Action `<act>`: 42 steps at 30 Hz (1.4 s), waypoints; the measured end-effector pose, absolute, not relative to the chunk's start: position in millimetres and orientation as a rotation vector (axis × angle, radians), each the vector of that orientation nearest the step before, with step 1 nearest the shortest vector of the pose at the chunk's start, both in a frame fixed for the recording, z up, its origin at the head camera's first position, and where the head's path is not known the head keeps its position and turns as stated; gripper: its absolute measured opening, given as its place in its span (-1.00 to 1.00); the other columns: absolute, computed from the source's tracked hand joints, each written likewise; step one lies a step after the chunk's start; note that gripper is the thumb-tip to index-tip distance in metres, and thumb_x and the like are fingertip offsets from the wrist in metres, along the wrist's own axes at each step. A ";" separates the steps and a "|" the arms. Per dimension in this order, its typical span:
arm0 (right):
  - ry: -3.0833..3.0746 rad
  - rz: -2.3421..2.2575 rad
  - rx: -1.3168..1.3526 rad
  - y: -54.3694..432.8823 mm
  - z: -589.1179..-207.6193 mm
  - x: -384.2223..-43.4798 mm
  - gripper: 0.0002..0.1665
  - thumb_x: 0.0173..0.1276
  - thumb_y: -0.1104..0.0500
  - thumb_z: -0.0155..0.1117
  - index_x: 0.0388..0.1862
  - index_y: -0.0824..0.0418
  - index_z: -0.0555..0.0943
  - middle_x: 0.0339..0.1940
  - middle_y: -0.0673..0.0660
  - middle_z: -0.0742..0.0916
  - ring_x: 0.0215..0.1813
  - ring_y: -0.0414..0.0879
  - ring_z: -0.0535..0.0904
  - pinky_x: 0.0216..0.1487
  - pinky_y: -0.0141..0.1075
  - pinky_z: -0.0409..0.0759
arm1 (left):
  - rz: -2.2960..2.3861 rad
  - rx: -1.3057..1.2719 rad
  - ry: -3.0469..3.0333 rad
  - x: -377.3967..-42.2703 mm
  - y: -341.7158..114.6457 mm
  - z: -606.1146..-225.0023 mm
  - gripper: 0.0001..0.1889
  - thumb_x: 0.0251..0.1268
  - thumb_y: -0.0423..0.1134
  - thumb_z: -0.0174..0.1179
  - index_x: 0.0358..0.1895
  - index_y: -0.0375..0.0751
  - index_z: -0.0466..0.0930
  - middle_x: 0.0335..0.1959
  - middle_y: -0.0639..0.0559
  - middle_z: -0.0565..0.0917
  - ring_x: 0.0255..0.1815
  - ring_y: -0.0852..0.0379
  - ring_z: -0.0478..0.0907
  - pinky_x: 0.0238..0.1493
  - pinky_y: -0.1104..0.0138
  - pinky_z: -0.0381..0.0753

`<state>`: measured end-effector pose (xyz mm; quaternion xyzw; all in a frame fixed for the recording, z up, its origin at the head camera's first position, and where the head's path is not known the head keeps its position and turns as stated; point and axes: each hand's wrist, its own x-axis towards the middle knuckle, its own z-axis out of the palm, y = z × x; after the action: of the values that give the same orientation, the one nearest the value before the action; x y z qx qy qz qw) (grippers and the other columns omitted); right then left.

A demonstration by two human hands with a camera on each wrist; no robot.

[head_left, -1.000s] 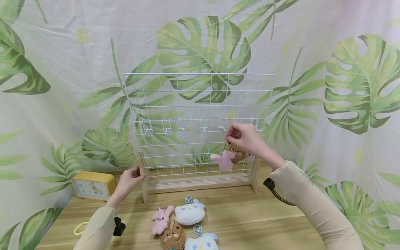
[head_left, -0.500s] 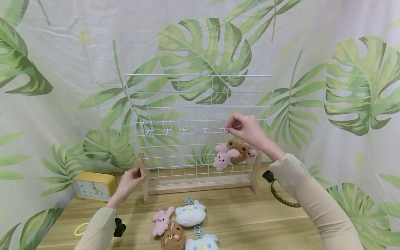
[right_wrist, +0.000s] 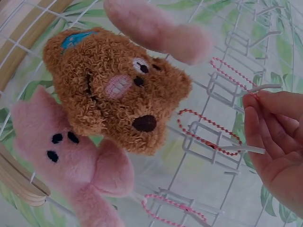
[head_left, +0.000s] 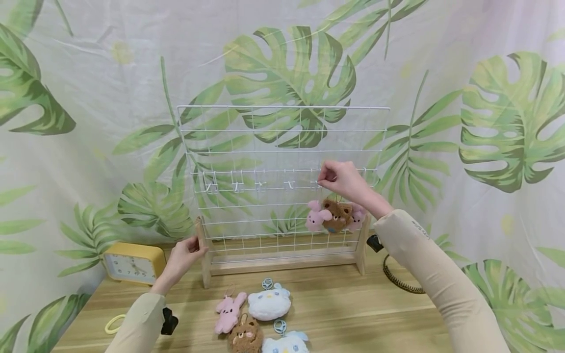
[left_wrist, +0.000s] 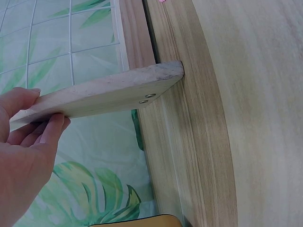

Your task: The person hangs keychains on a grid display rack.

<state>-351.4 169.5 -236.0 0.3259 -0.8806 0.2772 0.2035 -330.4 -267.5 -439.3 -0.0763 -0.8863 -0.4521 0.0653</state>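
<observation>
In the head view my right hand (head_left: 343, 182) is at a white hook on a white wire grid rack (head_left: 251, 152). Its thumb and index finger pinch the pink bead chain (right_wrist: 230, 72) of a pink bunny plush keychain (head_left: 315, 218), right at the hook's prong in the right wrist view. To its right hang a brown bear plush keychain (head_left: 337, 215) and a second pink bunny keychain (right_wrist: 64, 146), their chains looped over hooks. My left hand (head_left: 180, 261) grips the left wooden upright (left_wrist: 99, 90) of the rack, thumb on one side and fingers on the other.
Lying in front of the rack are a pink bunny (head_left: 228, 313), a brown bear (head_left: 245, 336) and two white plush keychains (head_left: 269, 303) with blue clips. A yellow clock (head_left: 134, 262) and yellow ring (head_left: 115, 323) sit left. A dark coiled cord (head_left: 399, 283) lies right. More hooks (head_left: 237, 186) line the grid.
My right hand has risen to the hook with the pink bunny. The bunny has swung round to face front and now hangs beside the bear. My left hand keeps its place.
</observation>
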 end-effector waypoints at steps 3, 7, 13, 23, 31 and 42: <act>-2.458 0.774 0.912 169.7 -237.9 -351.4 -0.93 0.30 0.37 0.34 -0.35 0.28 0.61 -0.34 0.20 0.79 -0.29 -0.02 0.73 -0.20 -0.29 0.71 | -1.369 -0.232 -2.675 -330.4 -267.4 -441.2 -0.43 0.48 -0.23 0.12 0.40 -0.55 0.29 0.26 -0.48 0.52 0.28 -0.33 0.51 0.07 0.17 0.69; -2.461 0.790 0.895 171.4 -238.1 -349.3 -0.95 0.30 0.37 0.34 -0.34 0.29 0.62 -0.32 0.22 0.79 -0.28 -0.01 0.73 -0.18 -0.25 0.72 | -1.372 -0.233 -2.681 -330.2 -267.3 -441.2 -0.41 0.49 -0.22 0.12 0.41 -0.55 0.26 0.27 -0.49 0.50 0.29 -0.34 0.50 0.08 0.15 0.69; -2.424 0.790 0.897 176.7 -236.8 -338.5 -0.96 0.32 0.36 0.33 -0.31 0.27 0.63 -0.30 0.20 0.79 -0.26 -0.01 0.74 -0.14 -0.24 0.73 | -1.361 -0.236 -2.676 -330.5 -267.6 -439.7 -0.42 0.49 -0.21 0.12 0.40 -0.54 0.29 0.25 -0.48 0.53 0.27 -0.33 0.52 0.04 0.19 0.70; -2.405 0.841 0.994 175.2 -257.2 -304.1 -0.91 0.25 0.39 0.38 -0.29 0.31 0.63 -0.32 0.20 0.79 -0.26 -0.02 0.75 -0.22 -0.33 0.74 | -1.339 -0.243 -2.660 -332.3 -269.2 -441.8 -0.47 0.49 -0.20 0.12 0.35 -0.52 0.37 0.21 -0.46 0.57 0.24 -0.31 0.55 0.02 0.22 0.70; -2.454 0.804 1.233 144.4 -327.6 -306.1 -0.87 0.23 0.37 0.41 -0.26 0.30 0.64 -0.35 0.13 0.78 -0.32 -0.12 0.75 -0.25 -0.52 0.67 | -1.322 -0.250 -2.659 -334.2 -271.1 -441.7 -0.49 0.49 -0.21 0.11 0.34 -0.51 0.39 0.20 -0.45 0.58 0.24 -0.32 0.55 0.01 0.20 0.70; -2.769 0.749 1.312 86.2 -429.8 -332.4 -0.95 0.30 0.31 0.32 -0.32 0.25 0.71 -0.38 0.09 0.79 -0.37 -0.33 0.63 -0.31 -0.58 0.56 | -1.308 -0.235 -2.657 -333.5 -269.2 -443.5 -0.47 0.48 -0.20 0.12 0.36 -0.49 0.38 0.20 -0.43 0.59 0.23 -0.30 0.56 0.01 0.24 0.70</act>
<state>-332.4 86.2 -429.8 0.4159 -0.8778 0.2376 -0.0066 -333.5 -269.2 -443.5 -0.0790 -0.8911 -0.4388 0.0853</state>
